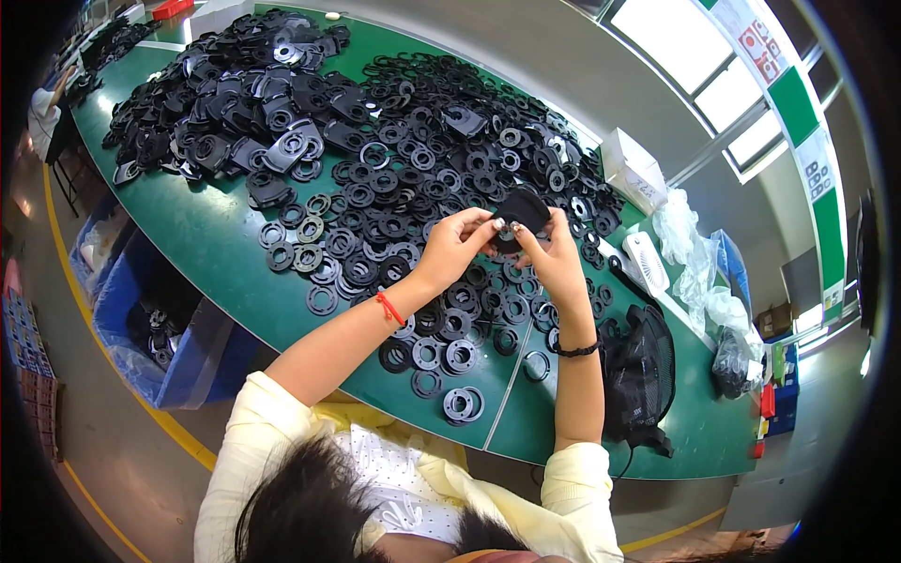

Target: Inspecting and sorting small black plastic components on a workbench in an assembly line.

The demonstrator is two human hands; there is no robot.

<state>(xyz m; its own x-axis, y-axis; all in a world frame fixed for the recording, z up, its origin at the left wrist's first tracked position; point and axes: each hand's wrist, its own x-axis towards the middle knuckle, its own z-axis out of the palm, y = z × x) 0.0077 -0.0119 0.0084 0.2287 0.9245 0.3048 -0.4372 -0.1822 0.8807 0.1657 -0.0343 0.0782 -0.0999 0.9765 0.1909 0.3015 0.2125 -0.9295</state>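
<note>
Between my two hands, raised over the green table, is a black plastic cover with a rounded outline. My left hand grips its left side, thumb at the lower edge. On the other side my right hand holds it, thumb bent inward toward the left thumb. Both thumbs meet near a round part at the cover's lower edge, whose detail is too small to make out. Below and around my hands lie many loose black rings, some stacked or overlapping. Farther left rises a heap of black plastic covers.
A black mesh bag lies beside my right forearm. Behind it are a white slotted device, a white box and clear plastic bags. Blue bins stand on the floor at left. Another person is at the far left.
</note>
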